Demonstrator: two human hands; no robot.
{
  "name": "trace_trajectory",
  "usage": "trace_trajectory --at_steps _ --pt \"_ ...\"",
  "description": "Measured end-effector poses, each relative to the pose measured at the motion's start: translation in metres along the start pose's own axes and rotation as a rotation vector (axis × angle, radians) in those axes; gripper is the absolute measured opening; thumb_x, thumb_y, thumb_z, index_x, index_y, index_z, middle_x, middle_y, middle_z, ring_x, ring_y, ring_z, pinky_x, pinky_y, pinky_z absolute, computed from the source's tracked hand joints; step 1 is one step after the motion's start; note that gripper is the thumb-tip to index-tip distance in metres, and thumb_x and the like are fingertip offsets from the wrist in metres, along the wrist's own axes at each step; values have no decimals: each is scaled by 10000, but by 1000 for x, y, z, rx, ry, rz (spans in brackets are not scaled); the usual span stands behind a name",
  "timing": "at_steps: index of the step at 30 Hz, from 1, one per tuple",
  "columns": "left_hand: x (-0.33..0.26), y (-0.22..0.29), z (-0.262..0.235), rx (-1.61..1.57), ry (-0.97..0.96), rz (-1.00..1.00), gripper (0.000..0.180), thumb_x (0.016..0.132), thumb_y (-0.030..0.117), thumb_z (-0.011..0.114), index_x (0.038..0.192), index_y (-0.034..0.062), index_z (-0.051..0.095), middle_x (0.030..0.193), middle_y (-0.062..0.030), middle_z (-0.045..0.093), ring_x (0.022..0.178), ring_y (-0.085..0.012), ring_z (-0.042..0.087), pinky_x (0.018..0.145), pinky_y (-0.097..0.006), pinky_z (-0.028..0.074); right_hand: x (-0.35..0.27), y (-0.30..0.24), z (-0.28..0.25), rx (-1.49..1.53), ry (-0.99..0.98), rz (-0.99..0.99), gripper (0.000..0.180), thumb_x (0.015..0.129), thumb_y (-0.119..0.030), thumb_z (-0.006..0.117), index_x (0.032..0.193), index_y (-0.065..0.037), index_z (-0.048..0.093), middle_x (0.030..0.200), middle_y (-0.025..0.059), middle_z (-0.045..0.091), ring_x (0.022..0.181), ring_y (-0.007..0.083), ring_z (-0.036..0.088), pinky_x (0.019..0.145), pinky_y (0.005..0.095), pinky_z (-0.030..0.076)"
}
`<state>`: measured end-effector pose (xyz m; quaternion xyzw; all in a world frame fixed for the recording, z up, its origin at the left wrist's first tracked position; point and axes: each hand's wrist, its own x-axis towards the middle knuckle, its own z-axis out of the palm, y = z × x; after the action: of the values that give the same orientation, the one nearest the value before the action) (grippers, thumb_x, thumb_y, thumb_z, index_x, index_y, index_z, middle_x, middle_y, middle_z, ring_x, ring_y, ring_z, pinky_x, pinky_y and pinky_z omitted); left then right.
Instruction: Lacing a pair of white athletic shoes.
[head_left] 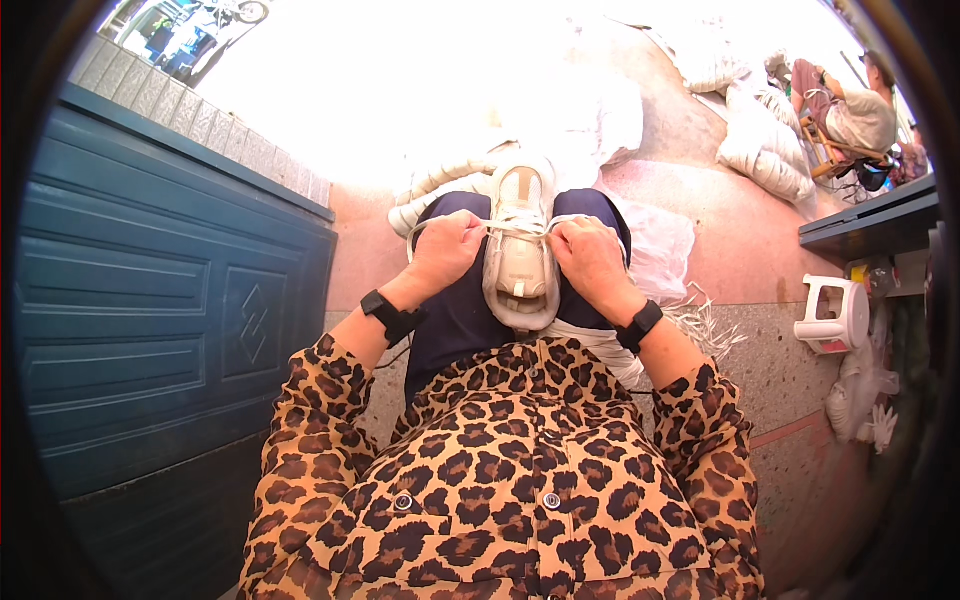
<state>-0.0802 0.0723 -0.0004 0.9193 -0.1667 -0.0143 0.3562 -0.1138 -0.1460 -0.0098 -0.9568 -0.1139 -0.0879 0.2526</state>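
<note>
A pale cream sneaker (521, 262) rests between my knees, its toe pointing away from me and its heel opening toward my body. Its white shoelace (517, 222) runs across the upper and out to both sides. On the left of the shoe, my left hand (449, 246) is closed, pinching one stretch of lace between thumb and fingers. My right hand (588, 254) is likewise closed on the lace at the shoe's right edge. Both hands sit at about the same height, just above my dark trousers (445, 318).
A blue panelled door (120, 280) stands at my left. Loose white laces (708, 325) lie on the floor to the right, beside a plastic bag (660, 240). Farther right is a white stool (832, 314). Another person (862, 112) sits at the far right near pale bundles (765, 150).
</note>
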Motion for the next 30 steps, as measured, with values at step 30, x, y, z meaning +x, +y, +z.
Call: trace_trajectory --at_steps 30 --pt "33 67 7 404 -315 230 189 734 216 634 759 29 631 787 -158 607 821 -334 576 715 -420 451 -11 6 -3 457 1 -23 87 760 -64 537 827 -11 554 750 162 575 759 327 557 670 388 445"
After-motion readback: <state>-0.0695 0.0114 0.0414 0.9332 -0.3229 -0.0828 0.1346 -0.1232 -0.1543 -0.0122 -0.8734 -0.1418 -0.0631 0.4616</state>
